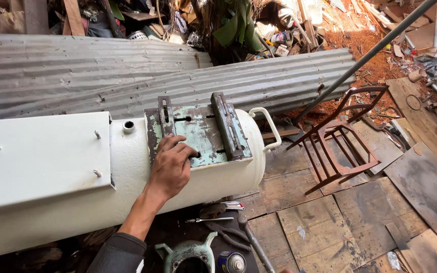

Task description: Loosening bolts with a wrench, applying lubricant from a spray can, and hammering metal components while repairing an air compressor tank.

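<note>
My left hand (170, 167) lies palm down on a worn metal mounting plate (203, 134) with flaking green paint. The plate carries two slotted rusty rails and sits on top of a big cream-white cylindrical tank (127, 174) lying on its side. The fingertips rest at the plate's near left part, close to a slot, and grip nothing. A white flat panel (46, 156) with small pegs is fixed to the tank's left part, and a white handle (269, 126) curves off its right end. My right hand is out of view.
Corrugated metal sheets (127, 76) lie behind the tank. A rusty chair frame (340, 146) stands on the wooden plank floor (319, 222) to the right, under a slanted grey pipe (370, 53). Pliers, a cutter, a tool handle (254, 245), a green casting (188, 253) and a can lie below the tank.
</note>
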